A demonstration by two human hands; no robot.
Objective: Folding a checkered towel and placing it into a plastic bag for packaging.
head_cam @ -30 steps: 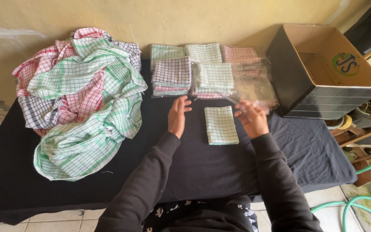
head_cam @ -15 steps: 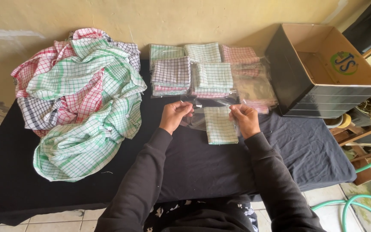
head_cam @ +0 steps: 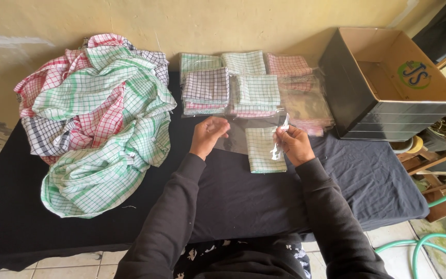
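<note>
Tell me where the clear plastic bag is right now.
In the head view, the clear plastic bag is stretched between the left hand and right hand, over the folded green-checked cloth on the black table.

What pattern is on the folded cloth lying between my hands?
A green check on white; the folded cloth shows best in the head view.

A clear plastic bag (head_cam: pixel 246 135) is stretched flat and held off the counter; a folded green-checked cloth (head_cam: pixel 264 150) lies flat just under its four-o'clock corner.
</note>
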